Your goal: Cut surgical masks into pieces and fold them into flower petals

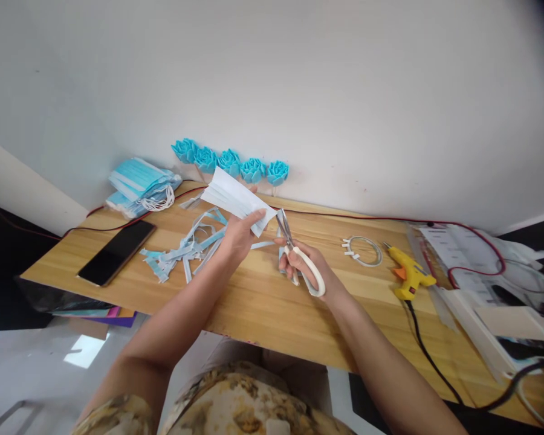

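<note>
My left hand [241,232] is closed on a white pleated face mask [236,198], held up above the wooden table [272,302]. My right hand [304,269] grips white-handled scissors [299,257], blades pointing up toward the mask's right edge. A pile of cut blue and white mask strips [188,244] lies just left of my left hand.
A stack of blue masks [140,184] and a black phone [116,252] lie at the left. Several blue fabric flowers [231,160] line the wall. A white loop of ear straps [363,249], a yellow glue gun [408,275] and cluttered packaging [489,284] sit to the right.
</note>
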Demonstrator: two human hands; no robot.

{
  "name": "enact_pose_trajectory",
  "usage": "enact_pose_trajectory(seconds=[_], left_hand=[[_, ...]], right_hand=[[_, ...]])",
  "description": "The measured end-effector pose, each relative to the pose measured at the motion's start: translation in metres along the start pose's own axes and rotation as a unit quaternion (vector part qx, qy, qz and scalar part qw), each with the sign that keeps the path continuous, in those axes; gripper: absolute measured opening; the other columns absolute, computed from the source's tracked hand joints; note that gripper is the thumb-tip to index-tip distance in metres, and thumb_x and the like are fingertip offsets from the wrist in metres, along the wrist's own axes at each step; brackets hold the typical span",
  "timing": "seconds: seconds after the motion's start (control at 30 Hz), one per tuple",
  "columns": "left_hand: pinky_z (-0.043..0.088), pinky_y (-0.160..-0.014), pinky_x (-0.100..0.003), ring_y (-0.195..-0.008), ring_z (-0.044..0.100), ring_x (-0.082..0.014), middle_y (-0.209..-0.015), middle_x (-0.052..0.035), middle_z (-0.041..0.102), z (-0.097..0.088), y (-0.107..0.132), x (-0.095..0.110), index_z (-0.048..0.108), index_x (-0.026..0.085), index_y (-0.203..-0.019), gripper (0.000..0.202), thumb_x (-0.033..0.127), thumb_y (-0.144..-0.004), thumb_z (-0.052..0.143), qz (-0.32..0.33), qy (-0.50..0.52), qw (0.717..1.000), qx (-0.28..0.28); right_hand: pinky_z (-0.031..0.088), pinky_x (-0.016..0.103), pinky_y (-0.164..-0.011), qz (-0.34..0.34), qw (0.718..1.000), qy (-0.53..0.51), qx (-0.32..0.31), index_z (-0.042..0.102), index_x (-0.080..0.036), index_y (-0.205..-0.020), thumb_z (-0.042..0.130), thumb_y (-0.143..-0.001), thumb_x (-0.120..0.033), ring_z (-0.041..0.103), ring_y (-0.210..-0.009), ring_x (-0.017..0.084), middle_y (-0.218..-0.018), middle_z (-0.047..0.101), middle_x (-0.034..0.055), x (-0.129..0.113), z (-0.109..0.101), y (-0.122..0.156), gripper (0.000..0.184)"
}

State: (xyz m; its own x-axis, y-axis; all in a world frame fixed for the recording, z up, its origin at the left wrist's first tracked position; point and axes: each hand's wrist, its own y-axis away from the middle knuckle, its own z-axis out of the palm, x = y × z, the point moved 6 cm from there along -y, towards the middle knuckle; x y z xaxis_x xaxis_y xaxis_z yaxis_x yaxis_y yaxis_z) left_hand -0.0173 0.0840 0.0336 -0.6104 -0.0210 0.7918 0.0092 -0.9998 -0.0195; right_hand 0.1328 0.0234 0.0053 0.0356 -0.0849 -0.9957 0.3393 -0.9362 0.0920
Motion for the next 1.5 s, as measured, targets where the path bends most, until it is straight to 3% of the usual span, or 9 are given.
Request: enact_pose_trajectory(seconds=[0.17, 0.23, 0.3, 0.4, 0.5, 0.63, 0.77, 1.0, 1.5], left_hand=[[0.038, -0.055, -0.023, -0.065, 0.054, -0.0114, -0.079, 0.0014, 0.060, -0.010, -0.010, 0.012, 0.059, 0.022, -0.123, 0.062, 0.016, -0.064, 0.075, 0.058, 0.018, 0.998, 0.034], [0.041, -0.057, -0.024, -0.066, 0.056, -0.0124, -0.079, 0.0006, 0.062, -0.012, -0.011, 0.010, 0.060, 0.021, -0.121, 0.061, 0.017, -0.063, 0.077, 0.060, 0.007, 0.997, 0.044], [0.046, -0.065, -0.027, -0.073, 0.060, -0.0158, -0.082, -0.0010, 0.066, -0.011, -0.009, 0.004, 0.061, 0.021, -0.120, 0.061, 0.020, -0.062, 0.079, 0.046, -0.021, 0.998, 0.035], [0.050, -0.079, -0.033, -0.088, 0.065, -0.0227, -0.088, -0.0043, 0.070, -0.003, 0.000, -0.010, 0.062, 0.019, -0.117, 0.055, 0.025, -0.065, 0.080, 0.018, -0.086, 0.996, -0.002], [0.051, -0.084, -0.037, -0.096, 0.065, -0.0274, -0.090, -0.0068, 0.072, 0.005, 0.011, -0.018, 0.065, 0.017, -0.108, 0.046, 0.025, -0.066, 0.080, 0.015, -0.151, 0.988, -0.024], [0.051, -0.086, -0.040, -0.097, 0.066, -0.0302, -0.096, -0.0098, 0.073, 0.013, 0.018, -0.026, 0.067, 0.014, -0.095, 0.035, 0.023, -0.064, 0.080, -0.001, -0.224, 0.973, -0.049], [0.050, -0.091, -0.041, -0.103, 0.065, -0.0289, -0.105, -0.0115, 0.072, 0.019, 0.019, -0.029, 0.067, 0.013, -0.100, 0.039, 0.030, -0.067, 0.078, 0.001, -0.259, 0.960, -0.106], [0.047, -0.061, -0.028, -0.063, 0.058, -0.0156, -0.068, -0.0038, 0.064, 0.022, 0.022, -0.032, 0.063, 0.013, -0.076, 0.031, 0.042, -0.073, 0.071, -0.027, -0.326, 0.925, -0.196], [0.041, -0.056, -0.025, -0.060, 0.050, -0.0109, -0.067, 0.0006, 0.056, 0.020, 0.019, -0.033, 0.056, 0.014, -0.083, 0.033, 0.039, -0.072, 0.075, -0.030, -0.269, 0.941, -0.201]], right_hand=[[0.038, 0.024, -0.044, 0.005, 0.999, -0.006, -0.049, 0.063, -0.017, -0.115, 0.069, -0.077, -0.056, 0.050, -0.053, 0.011, -0.073, 0.062, 0.0030, -0.010, -0.003, 0.004, 0.055], [0.038, 0.025, -0.045, -0.048, 0.998, -0.038, -0.008, 0.063, -0.018, -0.114, 0.071, -0.074, -0.054, 0.050, -0.054, 0.012, -0.071, 0.060, 0.0013, -0.020, -0.015, 0.003, 0.053], [0.042, 0.027, -0.049, -0.108, 0.988, -0.059, 0.091, 0.061, -0.021, -0.114, 0.074, -0.072, -0.049, 0.052, -0.057, 0.014, -0.073, 0.059, 0.0002, -0.028, -0.033, 0.003, 0.052], [0.048, 0.029, -0.061, -0.132, 0.970, -0.047, 0.198, 0.058, -0.026, -0.114, 0.078, -0.069, -0.040, 0.059, -0.070, 0.016, -0.087, 0.065, 0.0012, -0.027, -0.048, 0.001, 0.051], [0.050, 0.029, -0.066, -0.116, 0.974, -0.036, 0.192, 0.056, -0.028, -0.113, 0.080, -0.067, -0.038, 0.061, -0.074, 0.015, -0.092, 0.066, -0.0001, -0.017, -0.044, -0.003, 0.053], [0.046, 0.025, -0.058, -0.113, 0.976, -0.003, 0.184, 0.056, -0.027, -0.106, 0.081, -0.066, -0.036, 0.057, -0.062, 0.012, -0.077, 0.058, -0.0051, -0.011, -0.033, -0.003, 0.047], [0.042, 0.023, -0.052, -0.124, 0.967, 0.028, 0.220, 0.057, -0.024, -0.100, 0.076, -0.071, -0.034, 0.052, -0.055, 0.010, -0.067, 0.051, -0.0072, -0.012, -0.036, -0.002, 0.036], [0.043, 0.023, -0.051, -0.137, 0.963, -0.003, 0.233, 0.058, -0.024, -0.101, 0.075, -0.073, -0.032, 0.051, -0.053, 0.009, -0.070, 0.051, -0.0072, -0.013, -0.043, -0.002, 0.034], [0.044, 0.024, -0.049, -0.147, 0.959, -0.040, 0.240, 0.058, -0.026, -0.101, 0.077, -0.072, -0.035, 0.053, -0.054, 0.010, -0.070, 0.054, -0.0065, -0.017, -0.053, -0.001, 0.036]])
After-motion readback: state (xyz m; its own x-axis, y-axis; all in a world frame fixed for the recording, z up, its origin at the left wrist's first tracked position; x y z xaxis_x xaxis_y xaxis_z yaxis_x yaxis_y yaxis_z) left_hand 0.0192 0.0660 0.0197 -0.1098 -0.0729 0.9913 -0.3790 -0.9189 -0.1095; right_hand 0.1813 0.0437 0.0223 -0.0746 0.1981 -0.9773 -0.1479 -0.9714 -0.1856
